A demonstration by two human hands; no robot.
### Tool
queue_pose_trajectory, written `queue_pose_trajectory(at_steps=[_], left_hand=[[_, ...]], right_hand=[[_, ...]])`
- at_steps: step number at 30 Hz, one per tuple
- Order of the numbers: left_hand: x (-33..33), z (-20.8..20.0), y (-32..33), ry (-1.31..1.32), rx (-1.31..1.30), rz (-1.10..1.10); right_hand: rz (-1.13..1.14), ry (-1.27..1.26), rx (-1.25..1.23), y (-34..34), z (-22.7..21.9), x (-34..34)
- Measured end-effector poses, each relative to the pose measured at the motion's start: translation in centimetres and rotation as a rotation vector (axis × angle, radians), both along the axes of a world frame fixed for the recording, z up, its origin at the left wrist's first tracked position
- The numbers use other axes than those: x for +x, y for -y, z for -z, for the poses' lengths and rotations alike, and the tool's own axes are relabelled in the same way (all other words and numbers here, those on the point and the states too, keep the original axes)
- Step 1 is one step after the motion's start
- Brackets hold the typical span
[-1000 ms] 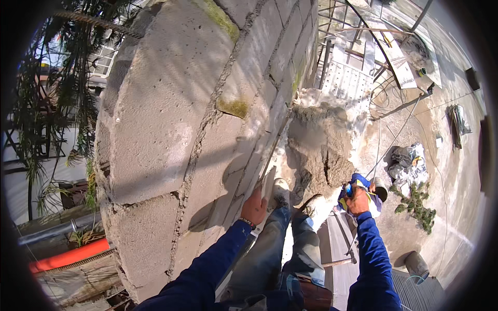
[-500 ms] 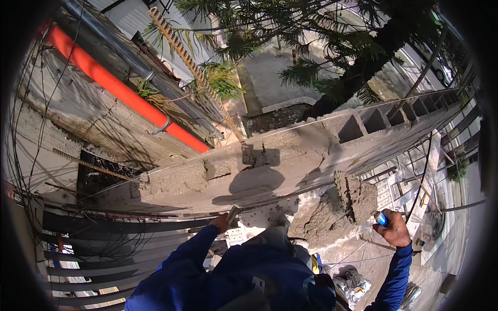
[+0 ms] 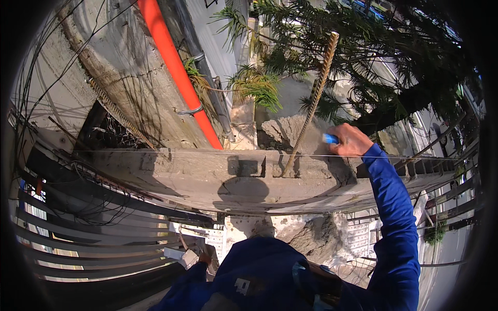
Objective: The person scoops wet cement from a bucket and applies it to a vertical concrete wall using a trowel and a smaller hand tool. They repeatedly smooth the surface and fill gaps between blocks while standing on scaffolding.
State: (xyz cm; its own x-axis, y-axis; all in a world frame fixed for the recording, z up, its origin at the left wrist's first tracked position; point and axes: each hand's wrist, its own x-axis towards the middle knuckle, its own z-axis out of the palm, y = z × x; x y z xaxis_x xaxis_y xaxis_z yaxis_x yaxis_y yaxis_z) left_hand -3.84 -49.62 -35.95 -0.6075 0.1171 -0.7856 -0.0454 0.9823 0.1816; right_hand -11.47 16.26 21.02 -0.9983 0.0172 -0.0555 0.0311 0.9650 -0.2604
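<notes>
My right hand (image 3: 351, 140) reaches over the block wall (image 3: 192, 189) and is closed round the blue handle of a trowel (image 3: 330, 138). The trowel's blade is smeared by motion. A lump of grey mortar (image 3: 285, 128) lies just left of it, at the wall's far edge; whether it still rests on the blade I cannot tell. An upright ribbed steel bar (image 3: 314, 103) rises from a block hollow beside the trowel. Low on the near side, my left hand (image 3: 206, 257) is beside a pale, box-shaped thing (image 3: 188, 257); its fingers are mostly hidden.
A thin string (image 3: 207, 152) runs along the wall top. Beyond stand an orange pipe (image 3: 179, 72), a grey pipe (image 3: 207, 78) and tree branches (image 3: 404, 62). Below on the near side are a mortar heap (image 3: 319, 239) and dark slats (image 3: 98, 238) with loose wires.
My right hand has swung from beside the mortar heap up over the wall with the trowel. My left hand has dropped lower and left. The view has turned, shifting the bar right.
</notes>
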Motion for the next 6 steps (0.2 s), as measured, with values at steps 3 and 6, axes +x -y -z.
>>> queue_pose_trajectory(at_steps=[3,6], left_hand=[[1.2,0.6,-0.9,0.021,0.027,-0.009],[1.6,1.0,-1.6,0.012,0.045,-0.016]], right_hand=[[-0.204,0.138,0.352,5.2,-0.8,-3.1],[-0.303,0.074,0.503,7.7,-0.2,-2.9]])
